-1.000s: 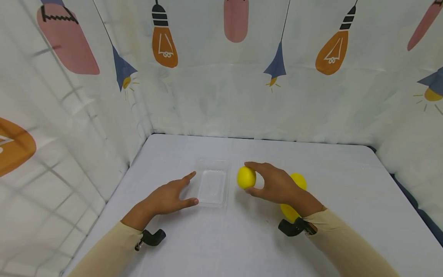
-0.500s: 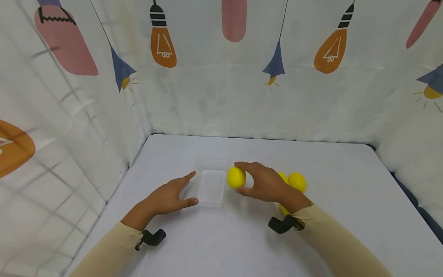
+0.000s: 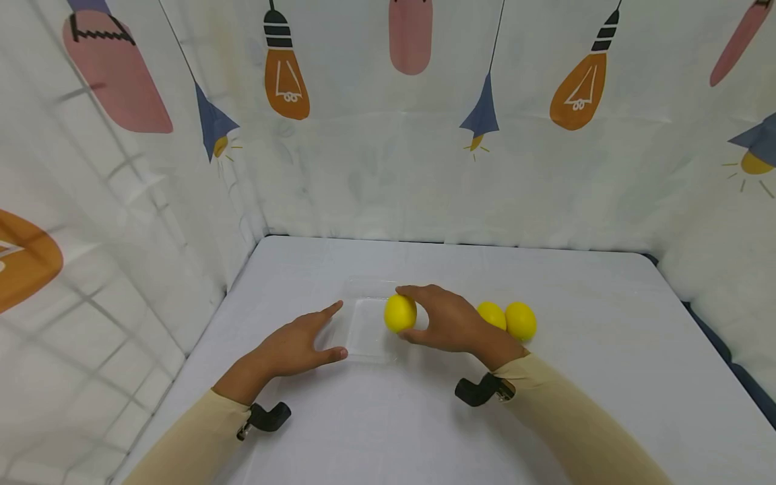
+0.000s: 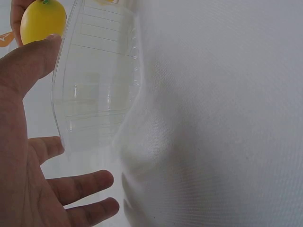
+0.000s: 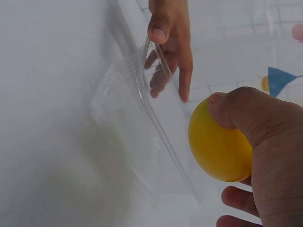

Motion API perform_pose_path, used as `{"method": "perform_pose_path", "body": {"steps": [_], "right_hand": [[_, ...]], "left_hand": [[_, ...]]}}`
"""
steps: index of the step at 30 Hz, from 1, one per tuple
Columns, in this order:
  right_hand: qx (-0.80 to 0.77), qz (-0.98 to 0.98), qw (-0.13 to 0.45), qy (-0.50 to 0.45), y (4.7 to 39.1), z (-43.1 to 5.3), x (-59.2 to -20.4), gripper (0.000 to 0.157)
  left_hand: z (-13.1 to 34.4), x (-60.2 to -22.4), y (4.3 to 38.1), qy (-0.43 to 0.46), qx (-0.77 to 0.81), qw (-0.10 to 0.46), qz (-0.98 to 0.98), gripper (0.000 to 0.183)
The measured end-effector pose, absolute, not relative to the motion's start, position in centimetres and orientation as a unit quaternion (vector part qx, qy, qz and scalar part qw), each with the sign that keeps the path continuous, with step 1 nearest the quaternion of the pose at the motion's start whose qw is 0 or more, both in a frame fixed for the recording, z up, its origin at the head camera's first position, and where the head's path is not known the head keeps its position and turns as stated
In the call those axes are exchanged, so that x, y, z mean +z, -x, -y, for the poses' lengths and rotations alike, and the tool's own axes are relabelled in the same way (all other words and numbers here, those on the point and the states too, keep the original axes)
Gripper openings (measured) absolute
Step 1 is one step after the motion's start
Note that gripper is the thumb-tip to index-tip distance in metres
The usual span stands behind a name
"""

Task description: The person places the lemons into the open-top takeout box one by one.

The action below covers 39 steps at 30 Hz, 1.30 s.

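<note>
My right hand (image 3: 445, 320) pinches a yellow lemon (image 3: 399, 313) between thumb and fingers, over the right side of a clear plastic container (image 3: 364, 337). A green stem spot shows on the lemon (image 4: 43, 23) in the left wrist view. Spread at the container's left side is my left hand (image 3: 291, 347), holding nothing in its fingers, with the thumb right at the rim. In the right wrist view the container (image 5: 142, 123) stands between the two hands, with the held lemon (image 5: 220, 142) just beyond its rim.
Two more yellow lemons, a nearer-left one (image 3: 492, 314) and a right one (image 3: 521, 321), lie side by side behind my right wrist. The white table (image 3: 582, 296) ends at a patterned curtain (image 3: 388, 182) at the back.
My right hand has carried the lemon leftward, from right of the container to over its right side. Two resting lemons have come into view; a yellow one below the wrist is now hidden. The left hand stays put.
</note>
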State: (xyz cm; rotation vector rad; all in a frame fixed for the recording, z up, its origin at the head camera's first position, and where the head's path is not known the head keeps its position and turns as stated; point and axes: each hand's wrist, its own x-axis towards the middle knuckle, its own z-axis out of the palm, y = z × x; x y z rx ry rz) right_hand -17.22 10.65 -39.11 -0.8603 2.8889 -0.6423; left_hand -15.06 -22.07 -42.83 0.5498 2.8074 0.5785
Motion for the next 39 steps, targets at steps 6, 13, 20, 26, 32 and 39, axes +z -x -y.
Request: {"method": "perform_pose_path", "body": {"steps": [6, 13, 20, 26, 32, 39], "right_hand": [[-0.212, -0.935, 0.041, 0.282, 17.3, -9.6, -39.2, 0.078], [-0.210, -0.931, 0.041, 0.295, 17.5, -8.4, -39.4, 0.078], [-0.201, -0.931, 0.052, 0.300, 17.6, -7.0, -39.7, 0.079], [-0.197, -0.930, 0.055, 0.307, 17.6, -6.1, -39.8, 0.079], [-0.197, -0.929, 0.056, 0.309, 17.8, -5.6, -40.2, 0.078], [-0.197, -0.925, 0.061, 0.318, 17.9, -4.6, -40.9, 0.078]], "left_hand": [[22.1, -43.0, 15.1, -0.188, 0.196, 0.110, -0.956, 0.099], [22.2, -42.8, 15.0, -0.187, 0.197, 0.112, -0.956, 0.099], [22.1, -42.7, 15.0, -0.186, 0.202, 0.115, -0.955, 0.099], [22.0, -42.7, 15.0, -0.184, 0.201, 0.117, -0.955, 0.099], [22.0, -42.7, 15.0, -0.186, 0.198, 0.117, -0.955, 0.099], [22.2, -42.9, 15.0, -0.189, 0.205, 0.114, -0.954, 0.099]]}}
